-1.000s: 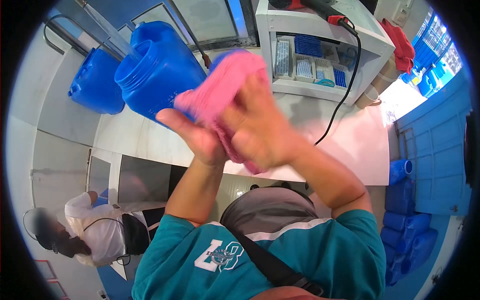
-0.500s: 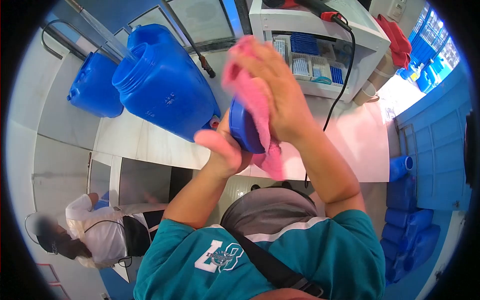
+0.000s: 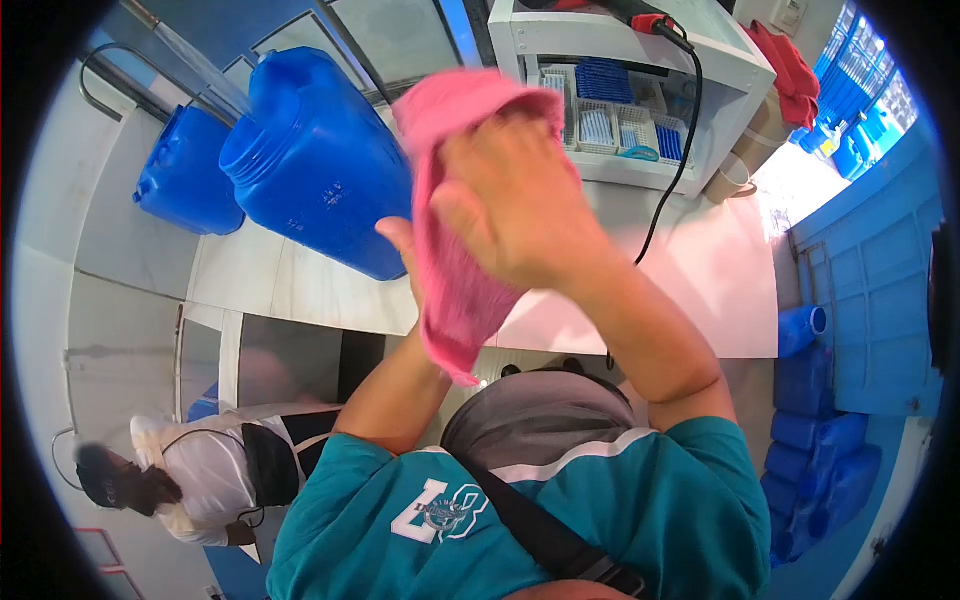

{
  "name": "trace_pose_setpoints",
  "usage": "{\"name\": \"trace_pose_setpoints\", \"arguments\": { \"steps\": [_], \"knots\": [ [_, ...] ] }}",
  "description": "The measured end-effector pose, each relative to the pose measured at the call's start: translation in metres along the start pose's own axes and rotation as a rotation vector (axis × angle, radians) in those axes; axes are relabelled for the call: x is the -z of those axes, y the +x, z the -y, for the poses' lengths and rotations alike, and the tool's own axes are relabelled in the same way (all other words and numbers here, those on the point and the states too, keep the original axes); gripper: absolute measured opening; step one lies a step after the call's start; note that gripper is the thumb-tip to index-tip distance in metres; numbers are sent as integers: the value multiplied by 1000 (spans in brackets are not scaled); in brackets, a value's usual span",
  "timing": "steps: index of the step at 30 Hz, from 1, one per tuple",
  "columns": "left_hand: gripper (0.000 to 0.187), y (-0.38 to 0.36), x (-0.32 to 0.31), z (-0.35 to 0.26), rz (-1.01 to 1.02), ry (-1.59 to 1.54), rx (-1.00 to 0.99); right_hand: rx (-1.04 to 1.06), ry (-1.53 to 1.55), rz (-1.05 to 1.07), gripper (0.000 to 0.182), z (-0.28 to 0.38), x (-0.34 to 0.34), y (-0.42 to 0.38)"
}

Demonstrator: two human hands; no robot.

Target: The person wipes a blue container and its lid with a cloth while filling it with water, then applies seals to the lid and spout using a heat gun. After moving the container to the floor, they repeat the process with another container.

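A pink cloth (image 3: 455,290) hangs over my left hand (image 3: 400,245), whose thumb shows at the cloth's left edge; its fingers and whatever lies beneath the cloth are hidden. Pressed on top of the cloth is my right hand (image 3: 515,200), a little blurred, with its fingers bent over the fabric. No part of the blue cap shows now. Just left of my hands stands a large open blue container (image 3: 330,170), with a clear tube (image 3: 200,65) running into its mouth.
A smaller blue container (image 3: 190,170) stands at the left of the white counter (image 3: 640,310). Behind are a white shelf (image 3: 630,178) with baskets and a black cable (image 3: 668,200). Blue jugs (image 3: 820,450) are stacked at right. Another person (image 3: 210,470) is at lower left.
The cloth has spread over the blue cap and my left hand, hiding the cap. My right hand has moved left and down onto the cloth. The other person's arm has shifted.
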State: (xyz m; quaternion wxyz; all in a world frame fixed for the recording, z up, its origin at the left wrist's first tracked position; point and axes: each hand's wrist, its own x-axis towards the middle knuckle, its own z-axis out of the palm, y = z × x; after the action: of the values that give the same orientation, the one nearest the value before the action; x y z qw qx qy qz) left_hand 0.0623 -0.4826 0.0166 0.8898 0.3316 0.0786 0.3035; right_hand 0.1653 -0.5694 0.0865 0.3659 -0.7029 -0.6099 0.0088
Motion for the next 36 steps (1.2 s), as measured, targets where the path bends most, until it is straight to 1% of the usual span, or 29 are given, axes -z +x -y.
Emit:
{"name": "trace_pose_setpoints", "arguments": {
  "steps": [1, 3, 4, 5, 7, 8, 9, 11, 12, 13, 15, 16, 17, 19, 20, 21, 23, 24, 25, 27, 28, 29, 31, 32, 33, 35, 36],
  "knots": [
    [114, 0, -6, -5, 2, 2, 4, -4, 1, -3, 64, -6, -11, -5],
    [112, 2, -20, -25, 259, -99, -25, 130, -317, -391, 54, -19, -43, -19],
    [109, 3, -11, -28, 342, -128, 41, 304, -467, -116, 46, 1, -40, -25],
    [109, 6, -9, -21, 344, -129, 41, 305, -468, -116, 46, 5, -37, -21],
    [108, 11, -12, -2, 105, 117, -121, 351, -143, -209, 43, 11, -37, -21],
    [107, 11, -13, 3, -13, 243, -201, 257, -109, -356, 44, 0, -40, -12],
    [107, 8, -14, -5, -11, 242, -201, 258, -110, -358, 44, -10, -41, -13],
    [102, 3, -13, -31, 102, -97, -65, 222, -264, -483, 48, -27, -42, -18],
    [98, 6, -11, -34, 101, -63, -159, 294, -327, -393, 46, -8, -43, -30],
    [98, 8, -11, -33, 104, -64, -162, 298, -329, -394, 46, 2, -42, -29],
    [98, 3, -12, -28, 88, -29, -139, 351, -153, -268, 46, 18, -42, -28],
    [97, -2, -12, -24, 79, -8, -124, 336, -237, -374, 45, 5, -33, -13],
    [97, -6, -14, -22, 71, 12, -108, 328, -233, -374, 45, -8, -27, -10],
    [96, -7, -18, -21, 66, 50, -92, 182, -382, -418, 48, -31, -15, -12],
    [95, -1, -16, -31, 121, -118, -103, 186, -291, -260, 47, -25, -21, -24],
    [95, 5, -11, -31, 126, -119, -107, 191, -294, -262, 47, -10, -28, -30],
    [96, 11, 12, -21, 605, -481, 59, 404, -142, -350, 44, 19, -47, -35],
    [92, 9, 12, -13, 661, -465, 14, 340, -172, -216, 47, 12, -41, -30],
    [88, 6, 12, -4, 717, -451, -33, 336, -168, -214, 47, 1, -31, -20],
    [88, -4, 0, -9, 196, -257, 78, 157, -294, -406, 53, -17, -11, -2],
    [90, -6, -13, -20, 207, 34, -60, 118, -298, -507, 56, -24, -15, -3],
    [90, -3, -14, -26, 208, 33, -63, 121, -298, -508, 56, -20, -23, -9],
    [101, 8, -12, -37, 24, 36, -181, 228, -344, -182, 53, 8, -42, -32],
    [103, 14, 2, -29, 339, -221, -146, 318, -199, -300, 52, 24, -48, -35],
    [106, 20, 16, -22, 643, -448, -28, 318, -196, -297, 52, 22, -45, -31],
    [102, 14, 6, -12, 448, -494, -52, 197, -6, -263, 53, 8, -38, -14],
    [101, 11, 0, -12, 353, -515, -61, 176, -116, -387, 54, 2, -28, -9]
  ]
}}
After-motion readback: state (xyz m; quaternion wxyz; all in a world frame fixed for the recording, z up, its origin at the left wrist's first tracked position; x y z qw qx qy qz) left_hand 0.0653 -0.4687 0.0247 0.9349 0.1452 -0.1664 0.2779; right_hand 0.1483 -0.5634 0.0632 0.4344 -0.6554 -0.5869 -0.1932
